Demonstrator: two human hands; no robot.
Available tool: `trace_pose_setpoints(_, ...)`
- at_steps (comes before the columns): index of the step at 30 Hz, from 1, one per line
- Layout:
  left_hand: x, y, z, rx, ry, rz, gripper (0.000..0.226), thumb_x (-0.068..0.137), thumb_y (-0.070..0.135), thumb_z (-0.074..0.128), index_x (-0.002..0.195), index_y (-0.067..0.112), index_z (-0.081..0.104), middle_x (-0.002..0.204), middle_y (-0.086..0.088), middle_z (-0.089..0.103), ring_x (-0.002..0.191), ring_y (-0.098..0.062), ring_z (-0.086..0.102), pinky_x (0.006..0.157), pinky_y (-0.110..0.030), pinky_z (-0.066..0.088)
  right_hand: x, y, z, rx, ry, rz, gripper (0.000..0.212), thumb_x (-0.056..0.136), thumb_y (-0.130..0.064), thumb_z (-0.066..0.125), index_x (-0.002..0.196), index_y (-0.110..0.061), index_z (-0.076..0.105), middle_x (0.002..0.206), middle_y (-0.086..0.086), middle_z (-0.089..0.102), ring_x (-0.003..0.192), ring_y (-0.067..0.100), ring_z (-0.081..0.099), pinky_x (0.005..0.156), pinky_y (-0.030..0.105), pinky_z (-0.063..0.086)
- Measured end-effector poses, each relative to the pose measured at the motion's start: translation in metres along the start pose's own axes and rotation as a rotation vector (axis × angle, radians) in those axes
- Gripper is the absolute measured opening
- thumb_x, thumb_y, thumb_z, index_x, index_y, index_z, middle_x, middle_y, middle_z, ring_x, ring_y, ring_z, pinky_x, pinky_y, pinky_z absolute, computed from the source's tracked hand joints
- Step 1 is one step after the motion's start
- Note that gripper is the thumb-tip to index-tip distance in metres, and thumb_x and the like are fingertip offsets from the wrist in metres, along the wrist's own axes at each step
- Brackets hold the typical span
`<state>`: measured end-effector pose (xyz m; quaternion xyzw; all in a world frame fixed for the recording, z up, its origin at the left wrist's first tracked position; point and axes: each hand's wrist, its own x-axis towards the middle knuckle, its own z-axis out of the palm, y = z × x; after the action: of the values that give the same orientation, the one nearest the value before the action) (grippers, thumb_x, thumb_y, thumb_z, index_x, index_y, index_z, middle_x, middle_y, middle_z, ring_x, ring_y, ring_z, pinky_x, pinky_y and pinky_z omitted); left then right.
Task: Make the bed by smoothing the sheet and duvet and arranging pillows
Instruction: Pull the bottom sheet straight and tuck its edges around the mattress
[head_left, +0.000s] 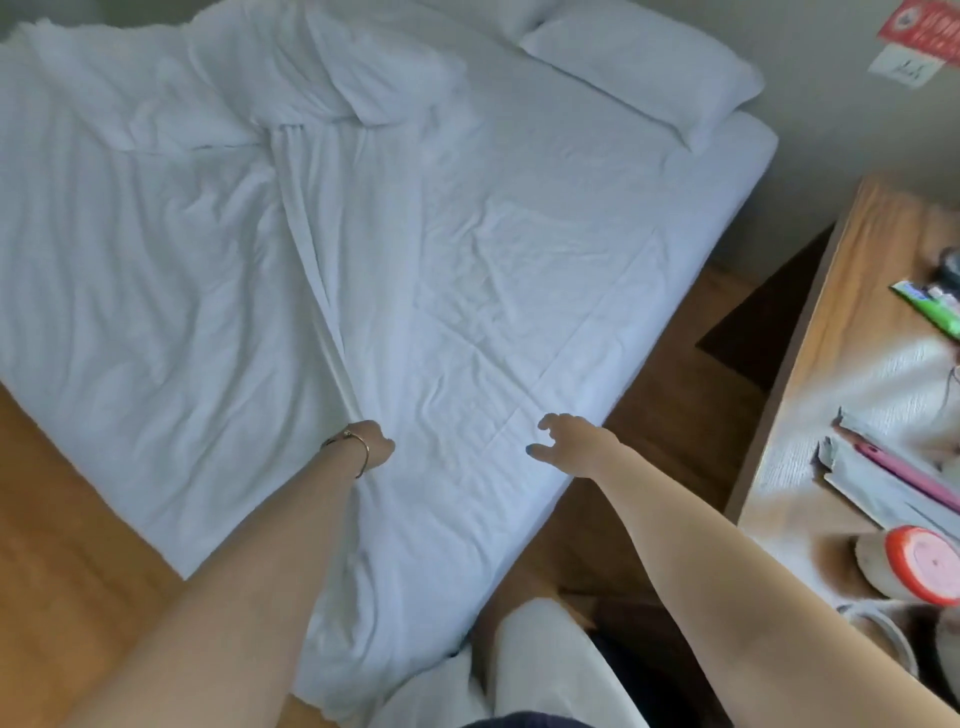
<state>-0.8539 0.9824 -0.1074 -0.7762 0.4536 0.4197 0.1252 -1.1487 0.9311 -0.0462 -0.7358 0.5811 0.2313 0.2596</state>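
left hand (371, 441): I've got it clamped on the duvet's near edge. Fingers are curled under, and the fabric bunches into a ridge running away from the knuckles.
right hand (563, 434): holding nothing. Fingers apart and loosely hooked, hovering just over the sheet; I can't tell if the tips touch it.
duvet (156, 260): white, rumpled, heaped on the side beyond my left fingers and thrown back off the rest of the mattress. The far end is piled up near the second pillow.
sheet (519, 249): bare under and ahead of my right fingers, creased all over. It looks fitted at the far corner.
pillow (639, 67): at the head end, well past both hands, lying flat. A second pillow (395, 73) sits skewed, partly under the duvet heap.
handling: I judge the duvet soft, limp and light but bulky. It won't push, only drags, so expect folds to trail behind the grip.
grip point: the hem, not mid-panel. I'd take a second hold on the same edge with the right fingers, well apart from the left.
sheet handling: thin and low-slip on the mattress, so flat-palm strokes outward from the fingers.
risk: a one-handed pull skews the duvet.
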Motion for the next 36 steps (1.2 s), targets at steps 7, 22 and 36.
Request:
trace_pose_setpoints(7,0.022,0.018,-0.026,-0.224,-0.061,-0.015,0.021,0.086,0.019,0.039,0.080,0.008,0.056,0.093,-0.014,0.070,0.090,-0.030,0.071,0.069,-0.028,0.045,0.062,-0.032,-0.060,-0.210,-0.025,-0.146,0.055,0.095,-0.053,0.043,0.142,-0.025,0.038,0.139,-0.002,0.047,0.128,0.018,0.043,0.100,0.037,0.039)
trace_pose_setpoints(22,0.041,0.116,-0.064,-0.398,0.130,-0.372,0.036,0.096,0.033,0.041,0.118,0.012,0.060,0.121,-0.007,0.061,0.108,-0.026,0.058,0.088,-0.034,0.046,0.257,-0.032,-0.168,-0.458,-0.296,-0.547,0.050,0.097,-0.050,0.040,0.138,-0.022,0.043,0.140,0.002,0.047,0.126,0.021,0.047,0.100,0.035,0.038)
trace_pose_setpoints(36,0.126,0.210,-0.090,-0.489,0.145,-0.410,0.046,0.092,0.050,0.040,0.128,0.024,0.054,0.127,0.001,0.057,0.112,-0.022,0.057,0.082,-0.031,0.042,0.348,-0.025,-0.206,-0.844,-0.330,-0.643,0.033,0.097,-0.040,0.037,0.110,-0.016,0.057,0.113,0.003,0.058,0.098,0.023,0.055,0.079,0.032,0.040)
